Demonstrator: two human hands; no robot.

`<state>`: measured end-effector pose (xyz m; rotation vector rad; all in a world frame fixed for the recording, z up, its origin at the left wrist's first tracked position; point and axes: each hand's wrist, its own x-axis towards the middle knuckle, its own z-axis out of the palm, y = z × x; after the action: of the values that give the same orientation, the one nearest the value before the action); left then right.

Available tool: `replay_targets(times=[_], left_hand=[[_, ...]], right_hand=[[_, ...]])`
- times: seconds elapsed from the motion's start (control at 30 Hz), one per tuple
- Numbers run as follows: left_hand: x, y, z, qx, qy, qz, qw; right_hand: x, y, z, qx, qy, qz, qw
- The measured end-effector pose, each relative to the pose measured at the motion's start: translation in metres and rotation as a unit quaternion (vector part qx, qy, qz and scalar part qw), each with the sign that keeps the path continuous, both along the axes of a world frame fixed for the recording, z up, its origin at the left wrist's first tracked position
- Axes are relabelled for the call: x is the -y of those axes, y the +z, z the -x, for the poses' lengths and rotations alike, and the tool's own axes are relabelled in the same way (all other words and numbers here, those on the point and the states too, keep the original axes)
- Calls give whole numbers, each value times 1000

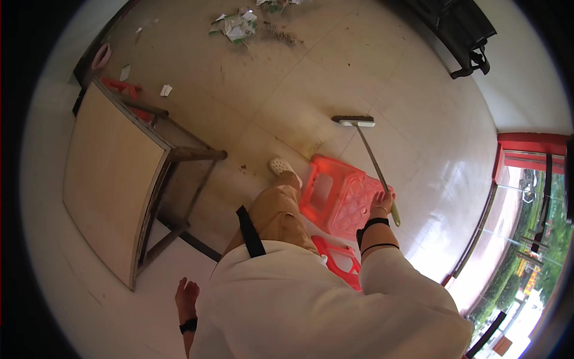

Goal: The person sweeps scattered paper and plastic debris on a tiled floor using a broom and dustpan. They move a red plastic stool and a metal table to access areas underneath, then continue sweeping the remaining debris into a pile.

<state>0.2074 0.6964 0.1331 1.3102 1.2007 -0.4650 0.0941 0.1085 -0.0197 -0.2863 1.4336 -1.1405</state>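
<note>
My right hand (381, 202) is closed round the handle of a broom (372, 157) near its greenish grip end. The broom's head, white with dark bristles, rests on the floor ahead of me to the right. Just beneath and left of that hand is a red plastic stool (344, 194), its patterned seat showing. At my left side hangs my left hand (187, 295), empty, its fingers loosely bent and apart. A wooden table (116, 179), tipped so its legs point right, is the nearest thing to it.
Crumpled paper and debris (235, 27) lie on the tiled floor at the far side. Paper scraps (166, 90) and a pink ring-shaped thing (101, 56) are at the far left. Black furniture (457, 33) stands far right; a red-framed glass door (529, 146) is on the right.
</note>
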Motion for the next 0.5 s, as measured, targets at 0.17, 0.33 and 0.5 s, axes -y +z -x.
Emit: replay_targets(times=[0.17, 0.33, 0.5], left_hand=[[3, 2, 8, -4, -14, 4, 1000], [33, 15, -8, -10, -16, 5, 1000], [48, 16, -24, 11, -38, 54, 998]], right_hand=[[-19, 18, -11, 0, -65, -56, 996], [-18, 6, 2, 35, -121, -117, 985], [-21, 10, 0, 24, -170, -146, 974]])
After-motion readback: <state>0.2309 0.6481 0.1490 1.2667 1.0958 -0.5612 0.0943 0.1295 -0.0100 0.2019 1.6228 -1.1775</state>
